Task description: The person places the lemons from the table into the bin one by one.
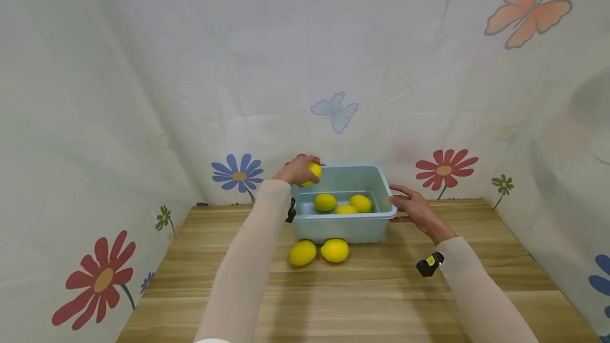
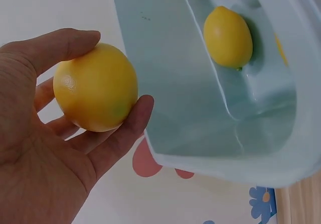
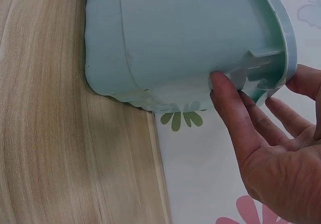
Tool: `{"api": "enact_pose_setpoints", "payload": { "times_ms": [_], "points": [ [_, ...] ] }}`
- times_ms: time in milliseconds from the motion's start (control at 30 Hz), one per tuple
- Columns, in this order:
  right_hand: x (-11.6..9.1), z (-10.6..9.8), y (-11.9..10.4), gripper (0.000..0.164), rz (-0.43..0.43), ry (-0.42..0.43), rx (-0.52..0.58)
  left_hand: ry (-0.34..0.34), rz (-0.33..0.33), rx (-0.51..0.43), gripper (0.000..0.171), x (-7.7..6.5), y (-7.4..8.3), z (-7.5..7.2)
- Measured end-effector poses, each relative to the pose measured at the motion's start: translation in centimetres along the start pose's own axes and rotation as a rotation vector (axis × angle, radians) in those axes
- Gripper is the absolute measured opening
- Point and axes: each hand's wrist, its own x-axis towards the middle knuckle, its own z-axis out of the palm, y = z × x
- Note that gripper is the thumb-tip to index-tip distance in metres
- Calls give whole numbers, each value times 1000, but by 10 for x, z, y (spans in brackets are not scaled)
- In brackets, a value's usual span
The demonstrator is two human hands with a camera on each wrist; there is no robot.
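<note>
My left hand (image 1: 299, 171) grips a yellow lemon (image 2: 95, 87) between thumb and fingers, up at the left rim of a pale blue-green plastic bin (image 1: 340, 229). In the left wrist view the bin's open top lies beside that lemon. Inside the bin, three lemons show, one of them a lemon (image 1: 325, 202) toward the left. At the other end, my right hand (image 3: 276, 138) holds the bin's rim, thumb at the edge and fingertips against the outer wall. Two more lemons, a left one (image 1: 303, 253) and a right one (image 1: 335, 250), lie side by side in front of the bin.
The bin stands toward the back of a wood-grain table (image 1: 357, 300). Behind it and along both sides hangs a pale curtain (image 1: 286, 68) printed with flowers and butterflies.
</note>
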Motion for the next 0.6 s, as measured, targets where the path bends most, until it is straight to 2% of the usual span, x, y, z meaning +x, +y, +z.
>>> {"api": "enact_pose_setpoints", "payload": {
  "times_ms": [233, 433, 600],
  "points": [
    [2, 1, 0, 65, 17, 5, 19, -2, -18, 38, 62, 6, 0, 2],
    [2, 1, 0, 63, 0, 11, 3, 59, 0, -3, 61, 6, -4, 0],
    [0, 2, 1, 64, 1, 17, 0, 58, 30, 6, 58, 7, -2, 2]
  ]
}}
